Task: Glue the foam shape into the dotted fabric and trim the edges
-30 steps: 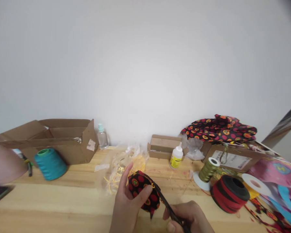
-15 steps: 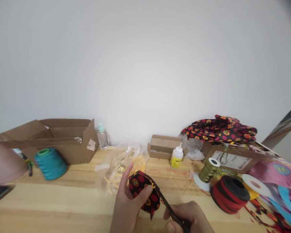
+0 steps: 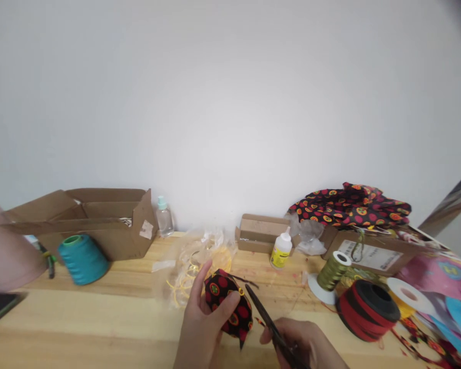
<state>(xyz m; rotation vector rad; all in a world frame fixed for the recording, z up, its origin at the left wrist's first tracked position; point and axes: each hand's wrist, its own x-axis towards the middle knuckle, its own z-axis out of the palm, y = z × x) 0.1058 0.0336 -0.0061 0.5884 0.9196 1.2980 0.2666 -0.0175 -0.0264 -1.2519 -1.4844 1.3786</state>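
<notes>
My left hand (image 3: 204, 323) is closed around a small black fabric piece (image 3: 230, 307) with red dots and round coloured motifs. Its thumb presses on the front, beside a small yellow loop (image 3: 241, 291) at the fabric's edge. A thin dark strip (image 3: 248, 281) sticks out from the top of the piece toward the right. In my right hand (image 3: 305, 338) are dark scissors (image 3: 268, 322), pointing up and left. Their tip is just right of the yellow loop, apart from the fabric. A small patterned scrap (image 3: 259, 321) shows beside the blades. The scissors' handles are mostly hidden by my fingers.
Behind my hands lies a plastic bag (image 3: 190, 264) with yellow cord. A glue bottle (image 3: 280, 250) stands before a small carton (image 3: 263, 233). Spools, including a red-black roll (image 3: 364, 310), crowd the right; patterned cloth (image 3: 353, 207) tops a box. A teal thread cone (image 3: 82, 260) stands left.
The scissors have moved slightly right and down, away from the fabric's edge. A dark strip and a small scrap there now show more clearly. My left hand keeps its hold.
</notes>
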